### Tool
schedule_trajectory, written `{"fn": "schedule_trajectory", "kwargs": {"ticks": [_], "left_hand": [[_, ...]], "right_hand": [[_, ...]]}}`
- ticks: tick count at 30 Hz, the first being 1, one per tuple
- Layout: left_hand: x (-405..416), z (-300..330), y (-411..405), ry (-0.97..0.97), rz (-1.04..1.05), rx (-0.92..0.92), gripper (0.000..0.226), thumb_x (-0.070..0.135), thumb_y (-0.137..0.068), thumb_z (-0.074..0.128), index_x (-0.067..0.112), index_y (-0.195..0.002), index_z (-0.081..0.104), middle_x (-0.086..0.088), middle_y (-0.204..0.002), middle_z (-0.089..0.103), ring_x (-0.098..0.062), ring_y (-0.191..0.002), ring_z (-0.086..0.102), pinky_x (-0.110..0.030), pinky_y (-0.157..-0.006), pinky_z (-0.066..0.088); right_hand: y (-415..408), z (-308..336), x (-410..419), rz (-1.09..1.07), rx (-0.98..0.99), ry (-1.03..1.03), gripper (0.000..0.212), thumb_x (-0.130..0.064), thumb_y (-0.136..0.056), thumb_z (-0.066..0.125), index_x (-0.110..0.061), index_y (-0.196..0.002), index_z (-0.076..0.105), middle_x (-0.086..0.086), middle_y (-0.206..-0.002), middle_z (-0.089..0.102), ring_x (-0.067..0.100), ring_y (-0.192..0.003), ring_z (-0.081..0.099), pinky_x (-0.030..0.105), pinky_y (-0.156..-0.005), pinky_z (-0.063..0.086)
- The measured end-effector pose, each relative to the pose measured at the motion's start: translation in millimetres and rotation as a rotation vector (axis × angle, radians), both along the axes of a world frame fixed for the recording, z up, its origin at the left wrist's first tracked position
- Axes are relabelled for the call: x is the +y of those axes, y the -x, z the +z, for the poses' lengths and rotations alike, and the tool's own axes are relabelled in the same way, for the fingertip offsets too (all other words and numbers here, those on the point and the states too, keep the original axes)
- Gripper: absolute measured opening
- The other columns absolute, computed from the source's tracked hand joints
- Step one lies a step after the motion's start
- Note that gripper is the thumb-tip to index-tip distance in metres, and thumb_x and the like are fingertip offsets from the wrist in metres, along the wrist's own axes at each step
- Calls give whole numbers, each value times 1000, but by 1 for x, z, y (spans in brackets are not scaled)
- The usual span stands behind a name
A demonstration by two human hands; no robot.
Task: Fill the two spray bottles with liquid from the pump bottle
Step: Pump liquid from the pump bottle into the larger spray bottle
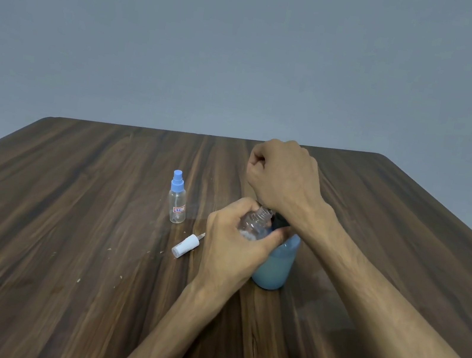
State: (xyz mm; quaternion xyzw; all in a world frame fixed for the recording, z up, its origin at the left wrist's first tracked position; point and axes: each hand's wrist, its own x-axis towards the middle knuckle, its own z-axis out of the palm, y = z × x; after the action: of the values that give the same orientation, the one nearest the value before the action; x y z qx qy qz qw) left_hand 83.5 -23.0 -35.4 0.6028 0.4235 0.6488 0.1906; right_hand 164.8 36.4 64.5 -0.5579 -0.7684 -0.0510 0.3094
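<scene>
Two bare forearms nearest, reaching in from the lower right over the near edge of the dark wood-grain table point(67, 244); left hand point(230, 240) curled around a small clear plastic spray bottle with its cap off point(255, 224), threaded neck open and tilted up toward the right, some white foam visible low inside; bottle body held against the upper side of the frosted pump bottle of pale blue liquid point(276, 263), upright on the table right of centre; right hand point(282, 177) above it, fingers curled into a loose fist, heel of hand over the black pump head point(280, 221), mostly hidden; whether anything sits inside that fist, cannot tell; nozzle tip hidden behind the open neck.

Left of the hands: white spray cap with thin dip tube point(186, 244) lying on its side on the table, apart from the held bottle; further back and left, second small clear spray bottle with blue spray top point(178, 197), upright, small label on front, text unreadable; a few pale specks scattered on the wood nearby; plain grey wall point(251, 40) behind.
</scene>
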Motion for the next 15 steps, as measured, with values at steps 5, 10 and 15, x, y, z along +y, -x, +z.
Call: {"fn": "schedule_trajectory", "kwargs": {"ticks": [5, 10, 15], "left_hand": [[0, -1, 1, 3, 13, 14, 37, 47, -70, 84, 14, -76, 68, 6, -68, 68, -14, -64, 67, -34, -58, 55], [1, -2, 1, -7, 1, 10, 29, 38, -71, 85, 15, -75, 67, 8, -67, 67, -8, -62, 63, -24, -58, 51], [1, -3, 1, 25, 0, 12, 30, 21, -72, 95, 14, -75, 67, 7, -66, 66, -6, -62, 62, -23, -58, 49]], "right_hand": [[1, 4, 3, -2, 2, -30, 20, -10, -83, 53, -15, -77, 71, -1, -67, 67, 26, -66, 59, 30, -57, 35], [1, -1, -1, 16, -11, -2, 22, -10, -82, 53, -15, -75, 73, 0, -66, 69, 25, -68, 65, 32, -60, 42], [1, 4, 1, 16, -4, -38, 21, -10, -85, 54, -17, -76, 72, -3, -66, 67, 22, -66, 61, 30, -57, 36]]}}
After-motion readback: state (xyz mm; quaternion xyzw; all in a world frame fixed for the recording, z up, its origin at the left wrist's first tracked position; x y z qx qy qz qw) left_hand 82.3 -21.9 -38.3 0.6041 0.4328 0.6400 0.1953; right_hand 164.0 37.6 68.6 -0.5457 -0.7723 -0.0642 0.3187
